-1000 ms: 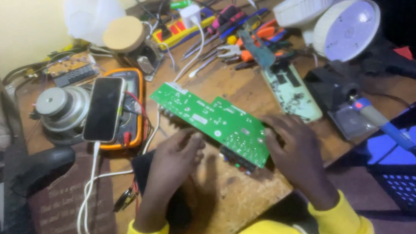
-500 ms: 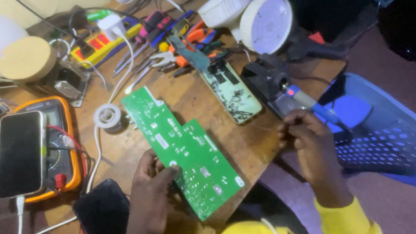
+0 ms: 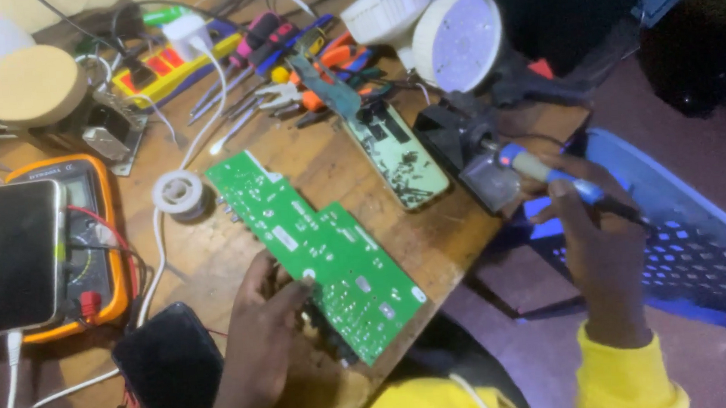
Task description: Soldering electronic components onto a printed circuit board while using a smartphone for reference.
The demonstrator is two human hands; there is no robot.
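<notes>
A person in yellow sleeves works at a cluttered wooden table (image 3: 436, 250), the left hand (image 3: 262, 341) clamped on the near edge of a green circuit board (image 3: 319, 251), fingers curled under and the thumb lying on its top face. The board is long and stepped in outline, solder side up, speckled with white markings and small silver joints; it lies slantwise on the table, its near end jutting over the table's edge, its far end just beside a spool of solder (image 3: 177, 193). The right hand (image 3: 595, 246), well apart from the left and out past the table's right edge, is closed around the blue handle of a soldering iron (image 3: 551, 176), whose tip rests in a dark stand (image 3: 471, 157); below it sits a blue perforated basket (image 3: 694, 247). A black phone (image 3: 169, 370) lies face down by the left wrist. Farther left, a second phone (image 3: 15, 255) rests on an orange multimeter (image 3: 98, 242). Beyond the board lies a pale green board (image 3: 398, 154), then pliers and screwdrivers (image 3: 301, 71), a yellow power strip (image 3: 171, 68) and a white round lamp head (image 3: 458, 41) at the table's far side.
</notes>
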